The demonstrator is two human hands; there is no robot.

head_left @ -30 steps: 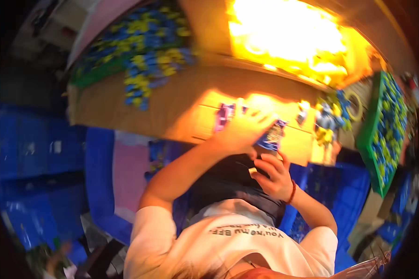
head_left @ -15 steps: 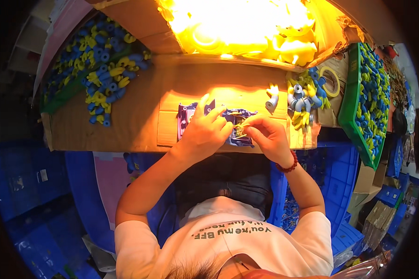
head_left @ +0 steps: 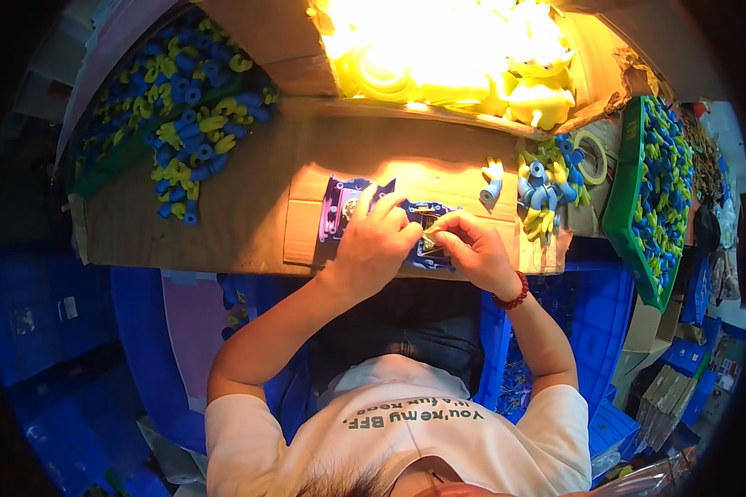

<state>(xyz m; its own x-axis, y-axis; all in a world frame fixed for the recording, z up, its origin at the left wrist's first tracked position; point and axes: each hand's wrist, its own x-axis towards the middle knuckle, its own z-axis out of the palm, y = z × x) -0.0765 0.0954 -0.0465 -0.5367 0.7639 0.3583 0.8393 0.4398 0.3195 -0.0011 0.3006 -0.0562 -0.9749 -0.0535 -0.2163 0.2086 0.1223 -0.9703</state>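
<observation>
Dark blue and purple plastic housings [head_left: 335,217] with small inner fittings lie on the cardboard in front of me. My left hand [head_left: 375,242] rests across them, holding them down with fingers partly spread. The right-hand housing [head_left: 429,258] lies between my two hands. Over it, my right hand [head_left: 475,255] has thumb and forefinger pinched on a small thin yellowish piece, whose kind is too small to make out. My fingertips hide part of the housing's inside. A yellow and blue toy arm [head_left: 491,184] lies just beyond my right hand.
Piles of blue and yellow toy arms [head_left: 192,157] lie at the left and at the right [head_left: 542,186]. A green tray [head_left: 627,217] of such pieces stands far right, near a tape roll [head_left: 591,157]. A brightly lit cardboard box [head_left: 464,116] holds yellow figures. Blue crates [head_left: 593,319] flank my legs.
The view has shifted slightly. My left fingers have drawn in a little, showing more of the left-hand housing. My right hand keeps its pinch at the same spot on the right-hand housing.
</observation>
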